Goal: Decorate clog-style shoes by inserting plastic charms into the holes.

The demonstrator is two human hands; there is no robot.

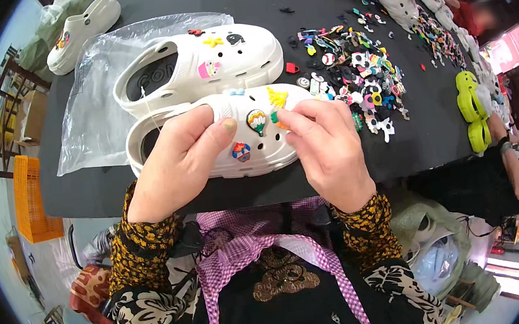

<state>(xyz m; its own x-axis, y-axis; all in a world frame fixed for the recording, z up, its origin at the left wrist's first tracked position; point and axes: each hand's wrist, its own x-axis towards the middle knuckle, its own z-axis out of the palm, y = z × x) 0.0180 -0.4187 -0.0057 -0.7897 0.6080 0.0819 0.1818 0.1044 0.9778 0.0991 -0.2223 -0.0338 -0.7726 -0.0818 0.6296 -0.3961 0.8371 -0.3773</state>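
Two white clogs lie side by side on the dark table. The nearer clog [230,165] carries a hot-air-balloon charm [257,122], a yellow charm [277,97] and a colourful charm [241,152] on its upper. My left hand [179,156] grips this clog near its strap, thumb on the upper. My right hand [327,146] pinches a small green and orange shoe charm [278,120] against the toe part; its back is hidden by my fingers. Behind it, the farther clog [253,59] bears pink, yellow, black and red charms.
A heap of loose charms [364,80] spreads right of the clogs. Under them lies a clear plastic bag [91,131]. Another white clog [86,32] stands far left; lime-green clogs [470,104] sit at the right edge. An orange crate [31,199] is left of the table. Other people are at the right.
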